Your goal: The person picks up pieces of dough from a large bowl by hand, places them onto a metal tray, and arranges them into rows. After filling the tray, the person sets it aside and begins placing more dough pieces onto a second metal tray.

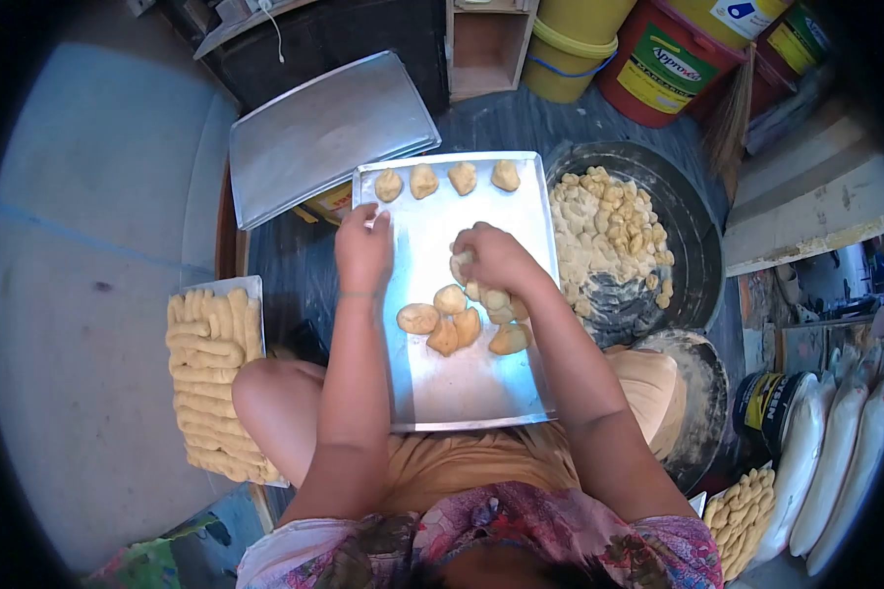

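A metal tray lies across my lap. Along its far edge sits a row of several dough pieces. Nearer its middle is a loose cluster of dough pieces. My left hand is at the tray's left edge, its fingers curled near the rim; whether they grip it or something small is hard to make out. Over the middle of the tray, my right hand has its fingers closed on a dough piece, just beyond the cluster.
A round black basin with many floured dough pieces stands at the right. Flat metal trays lie at the upper left. A tray of dough strips is at the left, with shaped dough at the lower right. Buckets stand behind.
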`<state>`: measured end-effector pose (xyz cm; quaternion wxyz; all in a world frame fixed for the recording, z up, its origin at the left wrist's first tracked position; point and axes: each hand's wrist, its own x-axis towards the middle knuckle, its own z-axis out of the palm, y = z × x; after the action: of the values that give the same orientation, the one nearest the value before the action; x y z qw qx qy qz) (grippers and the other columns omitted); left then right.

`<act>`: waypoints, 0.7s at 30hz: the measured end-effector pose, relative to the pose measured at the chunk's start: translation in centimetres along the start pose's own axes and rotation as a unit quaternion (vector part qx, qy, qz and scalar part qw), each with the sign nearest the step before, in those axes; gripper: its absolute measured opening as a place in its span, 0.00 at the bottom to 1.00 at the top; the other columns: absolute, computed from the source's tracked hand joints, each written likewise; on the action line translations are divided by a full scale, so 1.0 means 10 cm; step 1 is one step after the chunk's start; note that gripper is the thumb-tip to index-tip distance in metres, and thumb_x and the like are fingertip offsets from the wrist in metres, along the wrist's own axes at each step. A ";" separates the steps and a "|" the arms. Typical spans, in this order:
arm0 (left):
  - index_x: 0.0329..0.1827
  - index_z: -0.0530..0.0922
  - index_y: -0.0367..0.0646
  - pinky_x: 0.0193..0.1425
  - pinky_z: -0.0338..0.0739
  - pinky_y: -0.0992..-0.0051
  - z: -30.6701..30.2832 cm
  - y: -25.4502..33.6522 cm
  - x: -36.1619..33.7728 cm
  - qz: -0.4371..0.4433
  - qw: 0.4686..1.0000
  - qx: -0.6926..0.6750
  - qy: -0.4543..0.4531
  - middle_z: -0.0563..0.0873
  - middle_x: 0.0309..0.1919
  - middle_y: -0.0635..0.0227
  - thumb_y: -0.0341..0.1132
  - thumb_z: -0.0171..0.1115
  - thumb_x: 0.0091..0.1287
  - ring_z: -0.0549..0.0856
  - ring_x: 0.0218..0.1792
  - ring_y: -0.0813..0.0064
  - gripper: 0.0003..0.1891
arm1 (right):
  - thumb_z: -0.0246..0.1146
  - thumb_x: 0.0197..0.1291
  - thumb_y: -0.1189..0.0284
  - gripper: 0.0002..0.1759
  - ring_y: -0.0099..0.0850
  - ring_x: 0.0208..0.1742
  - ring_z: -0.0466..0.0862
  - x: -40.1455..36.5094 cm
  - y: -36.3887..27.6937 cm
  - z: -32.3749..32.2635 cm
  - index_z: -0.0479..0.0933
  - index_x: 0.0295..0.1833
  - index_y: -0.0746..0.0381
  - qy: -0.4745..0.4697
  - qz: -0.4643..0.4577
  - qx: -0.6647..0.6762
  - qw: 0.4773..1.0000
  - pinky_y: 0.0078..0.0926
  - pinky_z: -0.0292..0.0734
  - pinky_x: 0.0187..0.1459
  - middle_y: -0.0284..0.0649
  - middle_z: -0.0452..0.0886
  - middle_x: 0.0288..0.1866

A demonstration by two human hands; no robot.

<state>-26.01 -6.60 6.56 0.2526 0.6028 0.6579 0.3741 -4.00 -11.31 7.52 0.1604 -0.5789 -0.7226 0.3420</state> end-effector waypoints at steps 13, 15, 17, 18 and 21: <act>0.54 0.84 0.37 0.52 0.79 0.68 0.00 -0.39 -0.40 0.128 0.991 0.015 -0.043 0.85 0.44 0.52 0.31 0.66 0.64 0.85 0.44 0.59 0.15 | 0.74 0.49 0.68 0.25 0.45 0.51 0.83 -0.01 -0.35 0.17 0.78 0.54 0.58 -0.140 -0.079 -0.113 0.981 0.38 0.78 0.53 0.46 0.82 0.52; 0.53 0.84 0.36 0.54 0.78 0.66 0.05 -0.34 -0.42 0.111 0.994 0.011 0.001 0.84 0.45 0.52 0.29 0.66 0.63 0.84 0.46 0.55 0.15 | 0.75 0.47 0.68 0.24 0.43 0.49 0.84 -0.05 -0.26 0.17 0.79 0.52 0.60 -0.158 -0.084 -0.084 0.980 0.36 0.78 0.51 0.45 0.83 0.49; 0.52 0.84 0.35 0.57 0.77 0.65 0.08 -0.29 -0.41 0.069 0.997 -0.007 0.039 0.84 0.46 0.52 0.28 0.65 0.63 0.83 0.50 0.52 0.14 | 0.75 0.46 0.69 0.23 0.41 0.45 0.85 0.00 -0.18 0.13 0.80 0.50 0.60 -0.111 -0.067 -0.002 0.992 0.34 0.79 0.48 0.43 0.84 0.45; 0.51 0.84 0.35 0.57 0.77 0.64 0.10 -0.26 -0.39 0.065 0.996 -0.021 0.054 0.84 0.47 0.52 0.28 0.65 0.64 0.83 0.50 0.52 0.14 | 0.74 0.46 0.68 0.22 0.42 0.45 0.85 0.07 -0.17 0.12 0.80 0.48 0.61 -0.042 -0.035 0.047 0.997 0.35 0.79 0.48 0.44 0.84 0.43; 0.50 0.84 0.34 0.57 0.77 0.63 0.13 -0.21 -0.33 0.081 0.994 -0.013 0.077 0.84 0.49 0.51 0.28 0.64 0.64 0.83 0.50 0.51 0.13 | 0.72 0.50 0.67 0.17 0.46 0.44 0.85 0.32 -0.24 0.17 0.81 0.45 0.61 0.146 0.004 0.098 0.984 0.37 0.79 0.47 0.48 0.84 0.42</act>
<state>-25.75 -9.59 3.75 0.1777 0.6207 0.6193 0.4468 -7.74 -9.10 7.40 0.3189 -0.6067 -0.6522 0.3239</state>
